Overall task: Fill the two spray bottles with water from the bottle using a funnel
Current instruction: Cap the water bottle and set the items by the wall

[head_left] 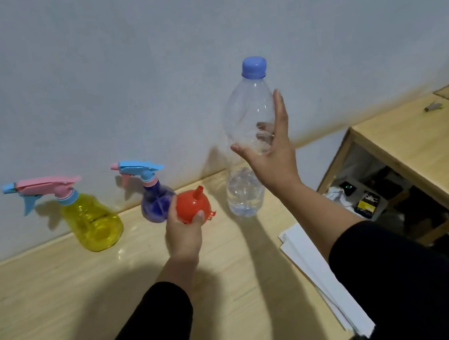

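I take the water bottle as my landmark: it stands upright on the wooden table, close to the white wall, clear plastic with its blue cap screwed on and water only in the bottom part.

My right hand is at the middle of the bottle, on its right side. The thumb points up along the bottle's shoulder, and the fingers curl round the back, where I see them through the plastic. The grasp looks loose; I cannot tell whether it has fully closed on the bottle.

To the left of the bottle and a little nearer to me, my left hand grips the red funnel, fingers wrapped round its bowl, the spout pointing up and to the right. The funnel is lifted off the table.

Just behind the funnel, still left of the bottle, stands the purple spray bottle with a blue and pink trigger head on top. Further left again, well apart from the bottle, stands the yellow spray bottle, its pink and blue trigger head also in place. Both nozzles point left.

To the right of the bottle and nearer to me, a stack of white paper lies at the table's edge. Beyond that edge stands a second wooden table.
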`<state>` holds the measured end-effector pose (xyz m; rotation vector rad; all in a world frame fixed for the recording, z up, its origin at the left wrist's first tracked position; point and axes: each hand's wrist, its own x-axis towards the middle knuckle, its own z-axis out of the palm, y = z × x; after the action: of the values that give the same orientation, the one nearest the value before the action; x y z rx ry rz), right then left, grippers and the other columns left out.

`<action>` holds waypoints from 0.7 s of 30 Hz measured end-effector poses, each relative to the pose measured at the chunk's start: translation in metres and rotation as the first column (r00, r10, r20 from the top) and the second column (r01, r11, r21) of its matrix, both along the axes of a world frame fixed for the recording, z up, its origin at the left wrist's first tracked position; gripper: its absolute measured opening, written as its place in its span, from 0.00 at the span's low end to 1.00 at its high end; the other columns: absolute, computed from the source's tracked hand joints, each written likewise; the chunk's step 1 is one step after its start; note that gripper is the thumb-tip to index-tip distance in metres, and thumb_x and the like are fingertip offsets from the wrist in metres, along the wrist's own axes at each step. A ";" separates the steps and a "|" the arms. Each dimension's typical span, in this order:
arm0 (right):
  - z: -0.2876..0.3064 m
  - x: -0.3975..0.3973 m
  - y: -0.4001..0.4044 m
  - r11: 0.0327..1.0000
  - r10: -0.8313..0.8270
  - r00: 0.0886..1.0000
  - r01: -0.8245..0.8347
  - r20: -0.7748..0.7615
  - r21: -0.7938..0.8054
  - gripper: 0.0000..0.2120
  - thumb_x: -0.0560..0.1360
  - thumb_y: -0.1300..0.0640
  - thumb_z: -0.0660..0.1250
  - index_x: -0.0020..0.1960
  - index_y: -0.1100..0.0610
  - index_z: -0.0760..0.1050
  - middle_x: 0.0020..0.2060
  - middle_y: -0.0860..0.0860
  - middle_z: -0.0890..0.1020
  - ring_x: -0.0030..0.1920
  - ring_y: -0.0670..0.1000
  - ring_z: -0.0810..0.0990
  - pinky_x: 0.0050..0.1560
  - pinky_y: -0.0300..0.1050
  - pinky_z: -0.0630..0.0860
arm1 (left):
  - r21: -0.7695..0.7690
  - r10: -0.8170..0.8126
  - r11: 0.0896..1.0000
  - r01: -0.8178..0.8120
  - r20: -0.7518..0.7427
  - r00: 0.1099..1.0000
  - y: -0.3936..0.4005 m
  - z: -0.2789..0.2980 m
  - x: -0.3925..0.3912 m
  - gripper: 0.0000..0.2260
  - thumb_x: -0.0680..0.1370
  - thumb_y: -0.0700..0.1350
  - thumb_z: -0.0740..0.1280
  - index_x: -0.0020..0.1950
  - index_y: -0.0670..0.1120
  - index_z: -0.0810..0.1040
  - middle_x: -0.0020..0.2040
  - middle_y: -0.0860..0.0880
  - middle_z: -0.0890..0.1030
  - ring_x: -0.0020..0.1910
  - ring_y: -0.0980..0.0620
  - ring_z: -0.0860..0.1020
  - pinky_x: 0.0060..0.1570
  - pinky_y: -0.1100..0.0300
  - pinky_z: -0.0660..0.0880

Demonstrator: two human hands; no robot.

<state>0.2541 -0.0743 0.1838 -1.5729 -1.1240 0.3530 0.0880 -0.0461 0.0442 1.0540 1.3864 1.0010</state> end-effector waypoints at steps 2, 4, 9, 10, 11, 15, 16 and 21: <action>-0.002 0.013 0.020 0.999 0.046 0.999 -0.046 -0.011 -0.009 0.51 0.65 0.53 0.77 0.74 0.37 0.45 0.58 0.52 0.75 0.55 0.49 0.76 0.60 0.49 0.74 | 0.020 0.074 0.997 -0.074 0.024 0.997 0.008 -0.008 0.021 0.30 0.71 0.37 0.71 0.70 0.52 0.66 0.61 0.50 0.75 0.60 0.48 0.75 0.65 0.46 0.70; -0.005 0.025 0.037 0.996 0.090 0.996 -0.090 -0.012 -0.009 0.51 0.65 0.54 0.77 0.74 0.37 0.46 0.57 0.52 0.75 0.54 0.48 0.76 0.60 0.49 0.75 | 0.013 0.164 0.986 -0.164 0.042 0.986 0.014 -0.012 0.038 0.30 0.72 0.35 0.70 0.70 0.49 0.66 0.63 0.47 0.75 0.60 0.46 0.75 0.64 0.47 0.70; -0.016 0.040 0.063 0.981 0.194 0.981 -0.194 -0.001 -0.017 0.52 0.65 0.53 0.78 0.74 0.38 0.46 0.55 0.50 0.75 0.53 0.46 0.77 0.59 0.47 0.75 | -0.025 0.275 0.961 -0.277 -0.065 0.959 0.026 -0.013 0.058 0.29 0.72 0.36 0.69 0.71 0.50 0.65 0.62 0.48 0.73 0.56 0.50 0.73 0.59 0.57 0.70; -0.017 0.041 0.066 0.979 0.204 0.979 -0.204 -0.002 -0.011 0.51 0.65 0.53 0.78 0.74 0.38 0.46 0.54 0.49 0.75 0.53 0.46 0.77 0.59 0.48 0.75 | -0.018 0.274 0.961 -0.277 -0.091 0.957 0.027 -0.012 0.059 0.29 0.72 0.38 0.69 0.71 0.50 0.65 0.64 0.47 0.73 0.57 0.48 0.73 0.59 0.57 0.68; -0.019 0.043 0.069 0.977 0.213 0.977 -0.213 -0.005 -0.005 0.51 0.64 0.53 0.78 0.74 0.38 0.46 0.54 0.49 0.75 0.54 0.47 0.77 0.59 0.49 0.76 | -0.005 0.263 0.964 -0.266 -0.132 0.956 0.028 -0.012 0.059 0.30 0.71 0.41 0.69 0.71 0.50 0.64 0.65 0.46 0.73 0.60 0.46 0.73 0.60 0.57 0.67; -0.022 0.042 0.076 0.968 0.251 0.968 -0.251 -0.028 0.001 0.52 0.64 0.54 0.78 0.74 0.37 0.47 0.55 0.50 0.76 0.55 0.48 0.78 0.59 0.52 0.76 | 0.074 0.216 0.976 -0.204 -0.282 0.935 0.026 -0.009 0.057 0.41 0.60 0.61 0.63 0.71 0.50 0.64 0.61 0.50 0.73 0.58 0.49 0.72 0.51 0.63 0.60; -0.023 0.041 0.077 0.966 0.257 0.966 -0.257 -0.032 0.007 0.52 0.63 0.55 0.78 0.74 0.37 0.47 0.55 0.50 0.76 0.56 0.48 0.78 0.59 0.52 0.76 | 0.099 0.217 0.976 -0.195 -0.320 0.922 0.025 -0.009 0.056 0.40 0.59 0.62 0.62 0.70 0.50 0.66 0.57 0.52 0.74 0.55 0.50 0.72 0.49 0.64 0.59; -0.024 0.041 0.085 0.958 0.287 0.958 -0.286 -0.021 0.027 0.53 0.64 0.55 0.78 0.74 0.38 0.46 0.62 0.51 0.75 0.59 0.49 0.76 0.61 0.50 0.75 | 0.163 0.330 0.944 -0.287 -0.487 0.809 0.030 -0.016 0.061 0.27 0.68 0.51 0.72 0.65 0.46 0.72 0.54 0.45 0.78 0.53 0.45 0.76 0.47 0.62 0.63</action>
<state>0.2951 0.0109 0.1602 -1.3815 -1.3354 0.5488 0.1491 -0.0159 0.0283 1.2361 2.0191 1.0618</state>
